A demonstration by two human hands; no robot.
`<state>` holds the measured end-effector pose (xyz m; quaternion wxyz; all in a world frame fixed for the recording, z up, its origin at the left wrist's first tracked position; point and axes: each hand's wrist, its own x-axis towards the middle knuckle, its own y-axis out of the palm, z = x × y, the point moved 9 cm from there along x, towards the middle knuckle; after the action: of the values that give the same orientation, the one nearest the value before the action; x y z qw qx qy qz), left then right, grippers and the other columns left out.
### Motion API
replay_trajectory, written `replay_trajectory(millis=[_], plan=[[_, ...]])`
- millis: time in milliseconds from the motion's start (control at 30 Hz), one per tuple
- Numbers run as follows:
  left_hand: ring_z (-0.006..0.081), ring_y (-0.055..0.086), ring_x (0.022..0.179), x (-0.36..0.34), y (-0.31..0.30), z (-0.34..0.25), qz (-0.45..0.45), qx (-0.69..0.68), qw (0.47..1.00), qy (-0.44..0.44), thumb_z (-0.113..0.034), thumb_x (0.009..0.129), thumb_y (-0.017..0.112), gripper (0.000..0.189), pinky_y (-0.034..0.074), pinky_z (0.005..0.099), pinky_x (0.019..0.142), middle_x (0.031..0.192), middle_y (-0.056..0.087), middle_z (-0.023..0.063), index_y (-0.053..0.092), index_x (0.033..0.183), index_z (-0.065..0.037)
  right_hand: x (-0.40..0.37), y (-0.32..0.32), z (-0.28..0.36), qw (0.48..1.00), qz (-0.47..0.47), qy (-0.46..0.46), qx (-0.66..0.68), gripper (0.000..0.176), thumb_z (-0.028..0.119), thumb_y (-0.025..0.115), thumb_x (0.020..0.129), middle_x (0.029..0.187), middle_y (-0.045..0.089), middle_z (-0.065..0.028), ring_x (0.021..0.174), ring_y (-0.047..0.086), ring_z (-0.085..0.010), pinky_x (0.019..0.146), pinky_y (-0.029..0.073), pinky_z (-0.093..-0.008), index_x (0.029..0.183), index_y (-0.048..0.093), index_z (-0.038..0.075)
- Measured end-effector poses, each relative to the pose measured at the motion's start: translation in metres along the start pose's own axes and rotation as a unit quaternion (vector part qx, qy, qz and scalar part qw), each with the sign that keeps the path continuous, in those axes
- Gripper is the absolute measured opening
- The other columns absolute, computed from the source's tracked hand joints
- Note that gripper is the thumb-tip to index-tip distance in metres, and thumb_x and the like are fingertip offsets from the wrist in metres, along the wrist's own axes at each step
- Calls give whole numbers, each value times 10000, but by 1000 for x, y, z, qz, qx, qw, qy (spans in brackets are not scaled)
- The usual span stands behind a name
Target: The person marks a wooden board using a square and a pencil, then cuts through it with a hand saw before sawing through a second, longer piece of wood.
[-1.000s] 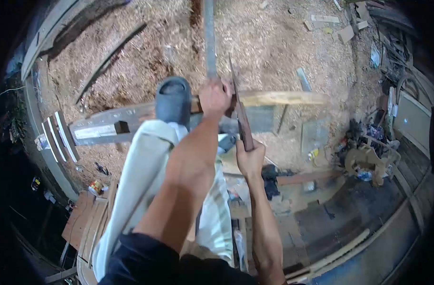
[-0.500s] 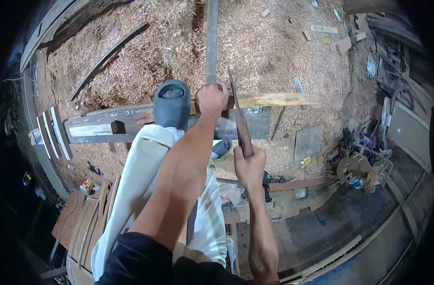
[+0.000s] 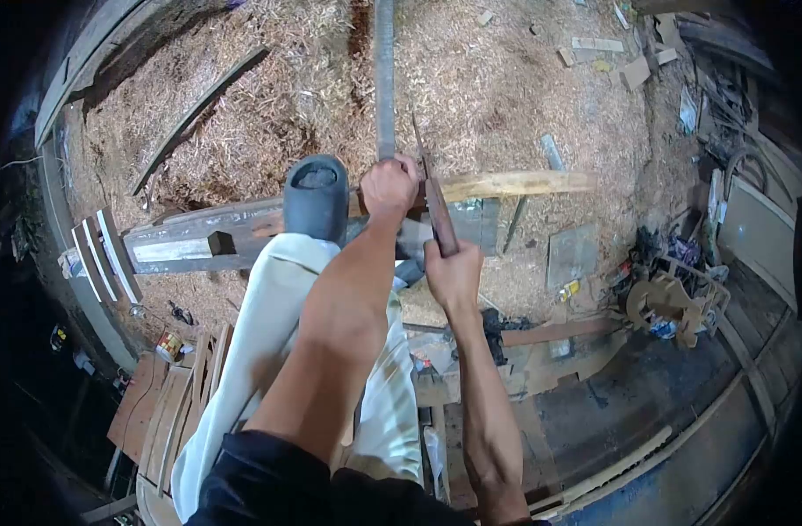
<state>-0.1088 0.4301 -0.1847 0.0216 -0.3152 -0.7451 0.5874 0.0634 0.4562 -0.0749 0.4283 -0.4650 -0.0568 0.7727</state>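
Note:
My left hand is closed round the near end of a long, flat grey strip that points away from me. Beside it on the right, my right hand grips the brown handle of a narrow tapering tool, which looks like a saw seen edge-on. Its tip lies just right of the strip. Both hands are over a dark wooden beam, and a pale curved board lies across its right part. A dark slipper on my foot presses on the beam left of my left hand.
Wood shavings cover the ground. Several short pale strips lie across the beam's left end. A thin dark curved strip is at the upper left. Planks sit at the lower left, and clutter is at the right.
My right hand has moved up and slightly left with the tool, closer to my left hand. The grey strip has shifted slightly left in view.

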Motion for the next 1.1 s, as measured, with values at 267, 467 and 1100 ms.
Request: replay_trajectory(millis=[267, 467, 1100], plan=[[383, 628, 569, -3, -8, -9, -53, -6, 998, 15, -267, 871, 433, 450, 531, 450, 586, 627, 620, 236, 648, 591, 12, -116, -54, 0, 999, -11, 48, -10, 202, 139, 623, 752, 516, 525, -218, 464, 616, -266, 464, 446, -367, 775, 631, -61], [382, 637, 583, -8, 3, -8, -24, -1, 999, 26, -268, 871, 428, 450, 534, 454, 595, 634, 624, 236, 652, 596, 8, 11, -4, 11, 1000, 4, -13, -1, 336, 219, 631, 758, 522, 530, -243, 500, 609, -272, 498, 435, -406, 672, 595, -104], [398, 641, 594, -4, 6, -4, 7, 12, 999, 43, -276, 849, 457, 431, 540, 462, 630, 637, 620, 251, 668, 616, 19, -6, -1, 1, 999, -22, -34, -5, 291, 203, 636, 757, 578, 564, -257, 568, 616, -384, 557, 472, -433, 704, 615, -82]])
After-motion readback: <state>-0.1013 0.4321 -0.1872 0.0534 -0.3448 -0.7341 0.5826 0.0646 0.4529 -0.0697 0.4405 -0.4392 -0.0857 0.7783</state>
